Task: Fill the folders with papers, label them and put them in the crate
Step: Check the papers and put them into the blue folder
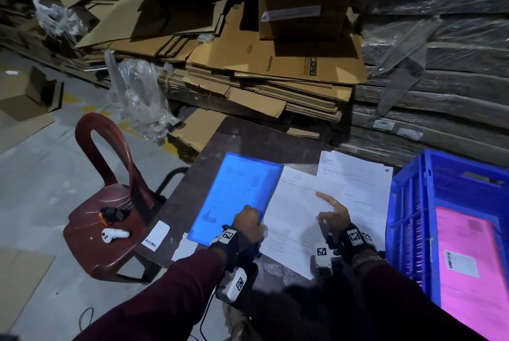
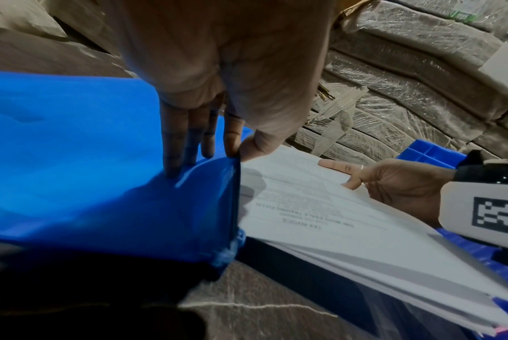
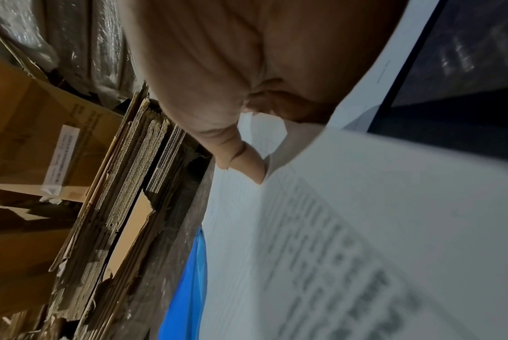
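Step in hand looks like filling: dark brown worn table (image 1: 248, 134) holds the work, blue slatted plastic crate (image 1: 410, 219) at its right edge with one pink labelled folder (image 1: 465, 266) already lying inside. Translucent blue plastic folder (image 1: 234, 197) lies on the left of the table, its right long edge lifted. Stack of white printed paper sheets (image 1: 297, 211) sits just right of it, left edge at or just inside the folder mouth; more loose white sheets (image 1: 363, 175) lie further right and far. Dark red plastic chair (image 1: 104, 219) left of the table carries a white controller and a small black gadget.

Next move, probably: slide the stack left into the folder while the flap stays lifted, keeping sheets square; label not yet on.

Left hand (image 1: 248, 221) pinches the folder's right edge, thumb against fingers (image 2: 177, 138), knuckles up. Right hand (image 1: 334, 212) holds the stack's right side, thumb (image 3: 246, 165) on top, index finger out straight, other fingers hidden under the sheets
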Demonstrator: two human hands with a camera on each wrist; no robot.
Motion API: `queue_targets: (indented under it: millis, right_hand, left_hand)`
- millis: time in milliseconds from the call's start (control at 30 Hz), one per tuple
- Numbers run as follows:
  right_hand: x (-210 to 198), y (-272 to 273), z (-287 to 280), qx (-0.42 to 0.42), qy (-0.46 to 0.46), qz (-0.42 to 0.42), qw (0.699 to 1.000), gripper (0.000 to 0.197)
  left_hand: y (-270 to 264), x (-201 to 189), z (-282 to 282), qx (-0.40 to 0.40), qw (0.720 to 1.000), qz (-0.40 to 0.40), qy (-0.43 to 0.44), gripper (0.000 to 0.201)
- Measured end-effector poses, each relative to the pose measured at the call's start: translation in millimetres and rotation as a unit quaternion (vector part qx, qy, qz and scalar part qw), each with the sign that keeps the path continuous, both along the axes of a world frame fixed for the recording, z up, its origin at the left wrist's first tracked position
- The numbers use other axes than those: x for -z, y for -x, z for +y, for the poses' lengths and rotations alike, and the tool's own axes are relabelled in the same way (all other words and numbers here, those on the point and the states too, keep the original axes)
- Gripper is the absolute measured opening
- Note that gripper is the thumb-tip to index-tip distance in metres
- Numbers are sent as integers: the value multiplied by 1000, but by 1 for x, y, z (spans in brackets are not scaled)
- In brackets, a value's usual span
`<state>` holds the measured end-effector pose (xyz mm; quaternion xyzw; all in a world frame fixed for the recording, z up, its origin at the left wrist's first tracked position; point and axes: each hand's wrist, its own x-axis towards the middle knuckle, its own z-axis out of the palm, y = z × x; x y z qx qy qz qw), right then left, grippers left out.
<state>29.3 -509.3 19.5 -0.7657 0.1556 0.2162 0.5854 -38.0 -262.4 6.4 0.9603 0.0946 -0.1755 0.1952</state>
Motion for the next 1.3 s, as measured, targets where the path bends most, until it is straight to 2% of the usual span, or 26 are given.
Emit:
queue_targets:
  millis: [233, 400, 567, 733, 833, 967, 1167, 1233, 1300]
  right_hand:
    - [3, 0, -8, 5, 15, 20, 1000, 67]
    - [3, -4, -6, -54, 39, -8, 998, 69]
    - [-1, -7, -1, -101, 60, -13, 993, 71]
    - [1, -10, -7, -128, 64, -52, 988, 75]
    - [8, -16, -11, -116, 60, -59, 990, 76]
    - [23, -20, -11, -78, 16, -22, 997, 75]
    - [37, -24, -15, -89, 23, 6, 996, 70]
    - [39, -25, -16, -88, 14, -8, 996, 69]
    - [41, -22, -15, -80, 23, -59, 995, 72]
  left_hand:
    - [-17, 9, 3, 11, 1000, -1, -24, 22]
    - [-15, 10, 0, 1, 999, -15, -38, 24]
    - [-11, 4, 9, -5, 999, -31, -2, 25]
    - [-13, -5, 15, -1, 999, -34, -31, 28]
    - [-15, -2, 19, 22, 999, -36, -10, 28]
    - [-13, 4, 18, 26, 999, -41, -3, 25]
    - [-7, 11, 21, 8, 999, -48, 25, 19]
    - [-5, 13, 22, 5, 998, -50, 40, 18]
    - [-3, 13, 24, -10, 997, -55, 61, 17]
